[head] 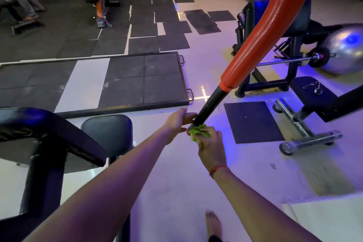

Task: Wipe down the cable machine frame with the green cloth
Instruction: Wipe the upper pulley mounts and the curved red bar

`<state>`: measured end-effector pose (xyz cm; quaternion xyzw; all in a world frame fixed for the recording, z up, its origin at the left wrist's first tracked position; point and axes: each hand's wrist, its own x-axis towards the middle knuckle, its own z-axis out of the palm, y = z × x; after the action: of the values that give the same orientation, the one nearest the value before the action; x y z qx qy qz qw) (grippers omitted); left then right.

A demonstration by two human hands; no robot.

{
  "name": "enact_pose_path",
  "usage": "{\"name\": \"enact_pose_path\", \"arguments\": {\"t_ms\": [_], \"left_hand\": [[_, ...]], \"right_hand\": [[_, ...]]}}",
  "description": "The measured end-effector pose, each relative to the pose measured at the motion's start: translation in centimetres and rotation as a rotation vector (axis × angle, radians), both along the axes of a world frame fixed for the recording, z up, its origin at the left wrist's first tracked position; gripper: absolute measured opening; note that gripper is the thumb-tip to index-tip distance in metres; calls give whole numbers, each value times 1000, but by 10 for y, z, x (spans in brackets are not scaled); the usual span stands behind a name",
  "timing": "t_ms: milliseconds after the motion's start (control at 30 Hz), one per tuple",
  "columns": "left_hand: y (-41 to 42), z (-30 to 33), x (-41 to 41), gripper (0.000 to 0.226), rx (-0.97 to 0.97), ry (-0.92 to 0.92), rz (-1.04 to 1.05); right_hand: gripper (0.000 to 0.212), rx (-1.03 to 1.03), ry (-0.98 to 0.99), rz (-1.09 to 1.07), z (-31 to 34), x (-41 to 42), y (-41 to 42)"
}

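Stretching away under blue-violet light, the pale glossy floor of a gym carries dark, matte rubber tiles laid in uneven rows, and a steel-edged lifting platform with a white strip down its middle. Near the floor's right edge stand a black padded bench on chrome feet, a loaded barbell and a shiny silver exercise ball. A round black seat pad and a curved black padded arm fill the near-left corner.

From the top right, a thick orange foam-sleeved bar of the machine bends downward and ends in a slim black handle. The left hand has its fingers curled round the handle's lower end, thumb underneath. The right hand, a red thread at its wrist, has its fingers bunched tightly around the crumpled green cloth, which is pressed against the very tip of the handle, just below the left hand. A bare foot shows at the bottom edge.
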<state>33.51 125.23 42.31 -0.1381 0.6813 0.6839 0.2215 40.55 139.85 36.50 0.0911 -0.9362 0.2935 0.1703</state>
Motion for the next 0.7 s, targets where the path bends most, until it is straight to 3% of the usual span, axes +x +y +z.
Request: {"name": "enact_pose_path", "arguments": {"t_ms": [133, 233, 467, 567, 633, 700], "left_hand": [[-1, -11, 4, 50, -67, -25, -10], [-6, -18, 4, 49, -64, -77, 7], [-11, -30, -4, 53, -22, -90, 21], [-9, -34, -4, 57, -38, -81, 20], [-3, -36, -1, 57, -33, -89, 35], [4, -39, 3, 54, -9, -94, 57]], "right_hand": [[24, -285, 138, -128, 14, 7, -11], [36, -420, 132, -193, 8, -6, -25], [40, -410, -182, -227, -41, -25, -38], [26, -538, -396, -236, -48, -15, -34], [23, -699, -325, -302, -42, -4, -30], [30, -792, -127, -372, -32, 5, -29]]}}
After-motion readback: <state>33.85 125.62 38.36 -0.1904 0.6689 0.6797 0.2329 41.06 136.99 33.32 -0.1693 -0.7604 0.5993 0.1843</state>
